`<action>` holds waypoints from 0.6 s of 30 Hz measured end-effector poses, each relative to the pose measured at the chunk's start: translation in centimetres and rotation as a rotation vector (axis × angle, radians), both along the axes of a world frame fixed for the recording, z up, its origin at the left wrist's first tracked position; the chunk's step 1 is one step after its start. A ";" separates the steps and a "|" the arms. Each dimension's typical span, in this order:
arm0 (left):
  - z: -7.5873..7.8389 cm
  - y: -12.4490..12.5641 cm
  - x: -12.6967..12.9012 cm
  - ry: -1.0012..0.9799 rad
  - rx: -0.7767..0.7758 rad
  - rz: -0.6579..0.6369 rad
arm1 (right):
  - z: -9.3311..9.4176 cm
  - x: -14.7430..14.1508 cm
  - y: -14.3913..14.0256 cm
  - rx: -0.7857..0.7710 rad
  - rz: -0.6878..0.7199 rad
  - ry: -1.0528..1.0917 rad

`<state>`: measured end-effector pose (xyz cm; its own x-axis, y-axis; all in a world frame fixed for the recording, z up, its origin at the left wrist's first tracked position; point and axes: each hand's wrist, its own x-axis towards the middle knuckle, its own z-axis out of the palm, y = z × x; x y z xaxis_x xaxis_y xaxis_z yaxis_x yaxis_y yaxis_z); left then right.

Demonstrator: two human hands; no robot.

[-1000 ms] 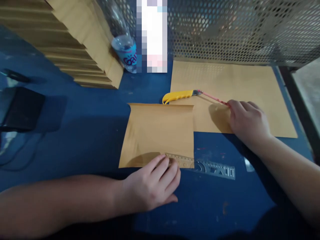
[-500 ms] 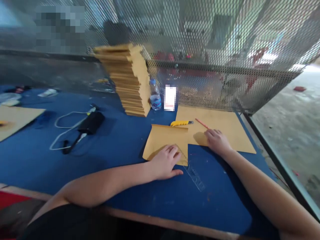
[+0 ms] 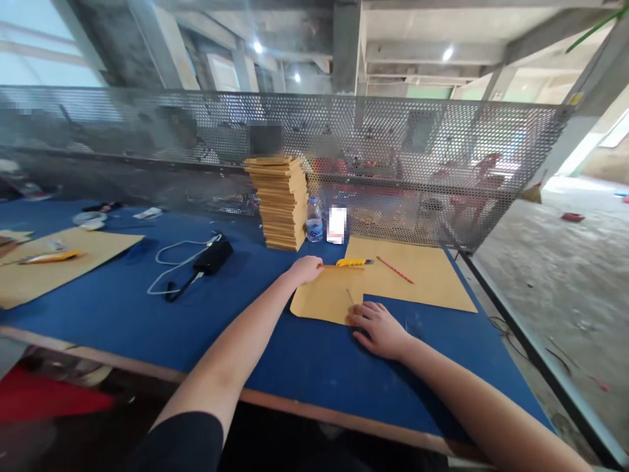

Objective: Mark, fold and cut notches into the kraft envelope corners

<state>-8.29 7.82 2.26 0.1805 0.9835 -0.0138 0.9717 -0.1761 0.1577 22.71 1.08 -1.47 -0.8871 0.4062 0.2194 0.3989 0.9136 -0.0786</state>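
Observation:
A sheet of brown paper (image 3: pixel 327 298) with a folded strip along its far edge lies on the blue table. My left hand (image 3: pixel 307 269) has its fingers closed on the left end of that fold. Over the near right corner of the paper, my right hand (image 3: pixel 377 328) rests with bent fingers on a clear ruler (image 3: pixel 350 296), mostly hidden under it. Just beyond the fold lies a yellow box cutter (image 3: pixel 351 262). A red pencil-like stick (image 3: pixel 396 269) lies on a larger brown sheet (image 3: pixel 437 282) at the right.
A tall stack of brown paper pieces (image 3: pixel 282 206) stands at the back beside a water bottle (image 3: pixel 314 221) and an upright bright screen (image 3: pixel 337 225). Left are a black adapter with cable (image 3: pixel 212 255) and another brown sheet (image 3: pixel 108 244). A perforated metal screen (image 3: pixel 403 170) borders the table.
My left hand has moved from the ruler to the paper's far fold. My right hand has left the red stick and come down-left onto the ruler. The view has tilted up.

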 end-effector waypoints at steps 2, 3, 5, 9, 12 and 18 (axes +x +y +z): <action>-0.5 -0.1 -0.5 -0.039 -0.064 -0.035 | 0.1 0.2 -0.4 -0.009 -0.024 -0.016; -0.7 -0.1 -0.6 -0.056 -0.093 -0.059 | 0.2 0.4 -0.5 -0.014 -0.031 -0.025; -1.3 -0.3 -0.8 -0.080 -0.145 -0.108 | 0.2 0.6 -0.5 -0.027 -0.036 -0.041; -1.9 -0.2 -1.1 -0.085 -0.192 -0.185 | 0.1 0.6 -0.5 -0.050 -0.049 -0.060; -1.9 0.1 -1.2 -0.056 -0.139 -0.207 | 0.1 0.5 -0.5 -0.069 -0.055 -0.067; -2.2 -1.3 2.3 0.045 0.140 -0.252 | 0.1 0.0 -0.7 -0.121 -0.112 -0.066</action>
<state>-6.00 6.51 0.05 0.4221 0.9005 0.1050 0.8998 -0.4302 0.0725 22.72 0.43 -1.36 -0.8458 0.5231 0.1052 0.5055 0.8487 -0.1555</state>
